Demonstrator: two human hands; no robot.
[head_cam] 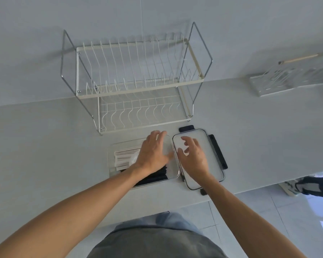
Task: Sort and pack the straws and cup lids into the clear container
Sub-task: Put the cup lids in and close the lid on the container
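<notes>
- Clear container (112, 162) sits near the table's (45, 146) front edge (straws (125, 155) inside).
- Your left hand (154, 154) hovers over it, fingers spread.
- Your right hand (193, 157), fingers loosely curled, is over the lid (215, 162), grasping nothing.

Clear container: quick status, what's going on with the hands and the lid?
Left hand open over clear container; right hand open over lid. Wrapped straws and black straws inside. Lid off, beside it. Nothing blocking.

A person's left hand (154, 152) spreads over a clear container (112, 161) holding paper-wrapped straws (124, 157) and black straws (153, 176). The right hand (193, 157) hovers, fingers loosely bent, over the container's lid (215, 164) just beside it. A wire dish rack (134, 81) stands behind on the desk (45, 146).
</notes>
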